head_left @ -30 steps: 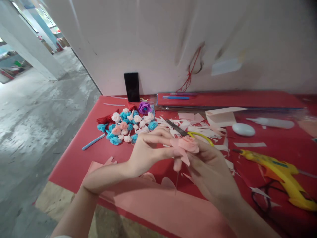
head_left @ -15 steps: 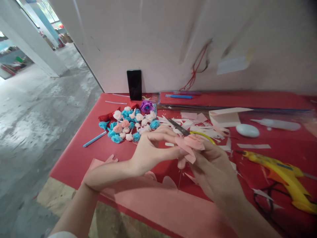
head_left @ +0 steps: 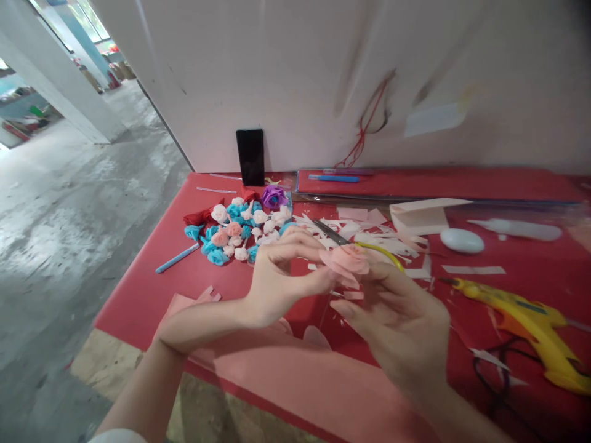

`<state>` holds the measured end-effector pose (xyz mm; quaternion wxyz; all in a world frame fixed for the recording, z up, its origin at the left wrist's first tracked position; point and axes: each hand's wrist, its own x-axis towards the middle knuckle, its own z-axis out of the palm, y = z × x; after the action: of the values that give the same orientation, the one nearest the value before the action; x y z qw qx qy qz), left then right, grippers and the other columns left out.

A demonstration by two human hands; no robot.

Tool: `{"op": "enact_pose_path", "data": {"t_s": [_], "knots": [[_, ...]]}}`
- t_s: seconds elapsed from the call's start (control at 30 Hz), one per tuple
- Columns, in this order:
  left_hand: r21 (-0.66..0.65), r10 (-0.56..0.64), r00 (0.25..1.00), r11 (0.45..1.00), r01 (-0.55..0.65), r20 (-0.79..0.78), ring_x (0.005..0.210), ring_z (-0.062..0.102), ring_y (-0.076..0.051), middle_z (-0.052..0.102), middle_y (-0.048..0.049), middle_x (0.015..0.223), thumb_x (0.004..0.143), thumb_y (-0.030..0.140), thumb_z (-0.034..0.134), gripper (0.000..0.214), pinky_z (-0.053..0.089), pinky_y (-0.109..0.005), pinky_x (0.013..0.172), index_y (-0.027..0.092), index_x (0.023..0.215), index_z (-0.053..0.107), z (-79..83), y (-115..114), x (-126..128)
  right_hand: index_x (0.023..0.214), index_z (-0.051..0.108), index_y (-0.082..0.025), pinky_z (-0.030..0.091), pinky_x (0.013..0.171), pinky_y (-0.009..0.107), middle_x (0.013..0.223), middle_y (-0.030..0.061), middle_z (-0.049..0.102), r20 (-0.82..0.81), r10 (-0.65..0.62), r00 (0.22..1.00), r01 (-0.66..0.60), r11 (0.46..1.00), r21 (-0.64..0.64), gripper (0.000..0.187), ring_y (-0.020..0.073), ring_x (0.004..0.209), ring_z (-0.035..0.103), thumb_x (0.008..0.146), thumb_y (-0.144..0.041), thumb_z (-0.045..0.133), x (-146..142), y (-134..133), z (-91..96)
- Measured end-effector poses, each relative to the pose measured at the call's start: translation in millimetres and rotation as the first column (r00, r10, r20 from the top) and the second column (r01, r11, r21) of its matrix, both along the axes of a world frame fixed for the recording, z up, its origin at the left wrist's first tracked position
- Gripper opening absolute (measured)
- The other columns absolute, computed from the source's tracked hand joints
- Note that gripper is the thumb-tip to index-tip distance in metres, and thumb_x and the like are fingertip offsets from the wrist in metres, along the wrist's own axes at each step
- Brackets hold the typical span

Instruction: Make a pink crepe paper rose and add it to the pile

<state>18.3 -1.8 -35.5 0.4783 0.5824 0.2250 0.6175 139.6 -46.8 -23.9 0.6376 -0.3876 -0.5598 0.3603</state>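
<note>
A pink paper rose (head_left: 345,261) is held up between both hands above the red table (head_left: 152,289). My left hand (head_left: 281,277) pinches its left side with thumb and fingers. My right hand (head_left: 397,320) holds it from below and the right, fingers partly spread under the petals. Just behind the rose lie yellow-handled scissors (head_left: 360,245) among white paper scraps (head_left: 383,243). A pink paper sheet (head_left: 295,375) lies under my forearms at the table's near edge.
A heap of small blue, pink and white paper roses (head_left: 235,234) lies at the left, with a purple one (head_left: 273,197). A yellow glue gun (head_left: 521,320) rests at the right. A black phone (head_left: 250,156) leans on the wall. A blue stick (head_left: 176,258) lies by the left edge.
The rose has been turned and lifted slightly between the hands. My right hand's fingers have loosened and spread below it. The view has shifted a little.
</note>
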Motion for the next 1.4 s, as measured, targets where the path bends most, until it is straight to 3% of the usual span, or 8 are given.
{"op": "enact_pose_path", "data": {"t_s": [0.13, 0.47, 0.77, 0.9, 1.07, 1.23, 1.4], "knots": [[0.008, 0.008, 1.000, 1.000, -0.008, -0.014, 0.067, 0.054, -0.011, 0.063, 0.0019, 0.063, 0.073, 0.021, 0.075, 0.005, 0.042, -0.029, 0.070, 0.024, 0.070, 0.073, -0.3, 0.3, 1.2, 0.082, 0.067, -0.029, 0.056, 0.068, 0.019, 0.077, -0.0043, 0.069, 0.033, -0.071, 0.997, 0.071, 0.997, 0.005, 0.019, 0.0112, 0.073, 0.067, 0.077, -0.010, 0.067, -1.6, -0.5, -3.5], [-0.051, -0.043, 0.999, 0.998, 0.044, 0.023, 0.066, 0.054, -0.010, 0.060, 0.0026, 0.062, 0.068, 0.016, 0.077, 0.010, 0.046, -0.027, 0.069, 0.025, 0.070, 0.074, 4.5, -3.6, 0.1, 0.093, 0.072, -0.032, 0.055, 0.066, 0.022, 0.081, -0.0015, 0.071, -0.042, 0.070, 0.997, -0.072, 0.997, -0.033, 0.016, 0.0136, 0.078, 0.067, 0.087, -0.021, 0.061, 3.0, -0.2, -7.1], [-0.132, -0.112, 0.993, 0.985, 0.114, 0.023, 0.070, 0.054, -0.011, 0.060, 0.0016, 0.066, 0.069, 0.020, 0.078, 0.008, 0.044, -0.029, 0.073, 0.024, 0.074, 0.075, 7.3, -5.0, -1.5, 0.095, 0.071, -0.038, 0.052, 0.070, 0.026, 0.081, -0.0031, 0.070, -0.003, 0.082, 0.997, -0.082, 0.996, -0.041, 0.025, 0.0144, 0.079, 0.065, 0.088, -0.017, 0.059, 5.0, -3.8, -2.2], [-0.139, -0.122, 0.992, 0.983, 0.124, 0.023, 0.071, 0.054, -0.012, 0.059, 0.0008, 0.067, 0.070, 0.024, 0.078, 0.006, 0.045, -0.030, 0.073, 0.023, 0.074, 0.074, 8.0, -5.2, -2.1, 0.091, 0.071, -0.039, 0.051, 0.069, 0.025, 0.077, -0.0045, 0.068, 0.024, 0.046, 0.999, -0.045, 0.998, -0.032, 0.029, 0.0131, 0.074, 0.063, 0.085, -0.013, 0.060, 3.9, -3.8, 1.5], [-0.149, -0.131, 0.991, 0.981, 0.128, -0.014, 0.074, 0.056, -0.014, 0.060, -0.0003, 0.070, 0.069, 0.027, 0.078, 0.011, 0.046, -0.031, 0.076, 0.020, 0.071, 0.070, 9.2, -5.6, -2.6, 0.075, 0.068, -0.031, 0.051, 0.067, 0.023, 0.070, -0.0033, 0.065, 0.002, 0.022, 1.000, -0.021, 0.997, -0.075, 0.017, 0.0124, 0.068, 0.062, 0.084, -0.017, 0.062, 4.4, -4.6, 0.9], [-0.277, -0.254, 0.964, 0.934, 0.223, -0.079, 0.086, 0.057, -0.014, 0.062, -0.0016, 0.089, 0.068, 0.025, 0.077, 0.027, 0.045, -0.029, 0.083, 0.019, 0.089, 0.061, 12.6, -7.4, -1.9, 0.073, 0.067, -0.028, 0.050, 0.054, 0.020, 0.065, -0.0017, 0.060, -0.079, 0.046, 0.996, -0.063, 0.970, -0.233, 0.012, 0.0121, 0.059, 0.058, 0.084, -0.033, 0.064, 9.4, -2.6, -2.6], [-0.399, -0.354, 0.935, 0.859, 0.321, -0.009, 0.096, 0.056, -0.017, 0.059, -0.0024, 0.095, 0.072, 0.035, 0.073, 0.035, 0.044, -0.030, 0.086, 0.021, 0.098, 0.054, 14.5, -6.6, -1.1, 0.078, 0.068, -0.029, 0.051, 0.058, 0.020, 0.066, -0.0016, 0.061, -0.048, 0.027, 0.998, -0.037, 0.977, -0.209, 0.009, 0.0126, 0.064, 0.061, 0.084, -0.027, 0.063, 9.5, -2.8, -7.1]]}}
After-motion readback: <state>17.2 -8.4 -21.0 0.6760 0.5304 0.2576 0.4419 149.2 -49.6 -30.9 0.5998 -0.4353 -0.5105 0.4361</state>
